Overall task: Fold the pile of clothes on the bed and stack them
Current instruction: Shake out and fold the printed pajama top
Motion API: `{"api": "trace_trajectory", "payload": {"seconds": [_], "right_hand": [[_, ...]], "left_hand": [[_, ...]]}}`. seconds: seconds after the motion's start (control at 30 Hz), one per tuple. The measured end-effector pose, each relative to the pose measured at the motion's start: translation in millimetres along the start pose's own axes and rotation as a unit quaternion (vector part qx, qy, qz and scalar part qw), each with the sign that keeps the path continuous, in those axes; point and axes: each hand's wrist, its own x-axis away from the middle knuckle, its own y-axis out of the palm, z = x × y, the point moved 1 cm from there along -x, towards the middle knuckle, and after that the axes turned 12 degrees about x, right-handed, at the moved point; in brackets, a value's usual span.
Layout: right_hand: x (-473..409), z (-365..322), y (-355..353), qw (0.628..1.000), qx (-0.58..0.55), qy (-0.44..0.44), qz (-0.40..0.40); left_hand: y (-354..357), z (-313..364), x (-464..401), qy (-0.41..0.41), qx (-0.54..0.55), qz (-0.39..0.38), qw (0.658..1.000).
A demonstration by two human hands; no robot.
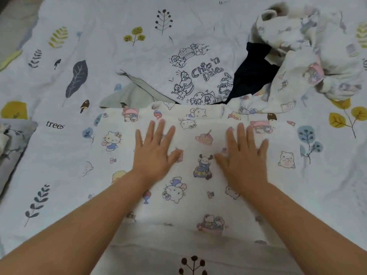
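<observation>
A soft white cartoon-printed cotton garment [190,175], folded into a rectangle, is spread on the leaf-patterned bedsheet [59,155]. It is pressed flat under the left hand [154,153] and right hand [245,155], fingers straight and splayed. Beyond it, a white squirrel-printed shirt [178,62] is heaped with crumpled clothes.

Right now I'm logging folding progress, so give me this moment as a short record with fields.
surface: bed cover with a leaf print
garment in work: cartoon-print garment, spread flat in front
left hand: flat on it, fingers straight
right hand: flat on it, fingers straight
unfolded pile: Chip 'n Dale shirt, dark garment, green cloth, crumpled printed piece
finished stack: none in view
</observation>
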Motion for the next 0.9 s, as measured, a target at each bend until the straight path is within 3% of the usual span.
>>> {"api": "trace_trajectory", "payload": {"seconds": [0.13, 0.4, 0.47, 0.57, 0.77, 0.9], "right_hand": [[-20, 24, 27, 0.999, 0.037, 0.004, -0.035], [-23, 20, 21, 0.999, 0.022, 0.004, -0.044], [-3, 9, 9, 0.999, -0.012, 0.026, 0.034], [45, -20, 11, 0.991, -0.047, 0.013, 0.125], [76, -36, 52, 0.999, -0.014, -0.031, 0.012], [69, -37, 51, 0.999, -0.032, -0.039, 0.01]], "left_hand": [[12, -35, -11, -0.05, -0.046, -0.033, 0.997], [7, -21, -12, -0.096, -0.059, -0.059, 0.992], [0, 0, 5, -0.085, -0.009, -0.023, 0.996], [7, 30, 44, -0.001, 0.034, 0.023, 0.999], [49, 4, 65, 0.023, -0.026, -0.02, 0.999], [49, 6, 61, 0.013, -0.04, -0.03, 0.999]]}}
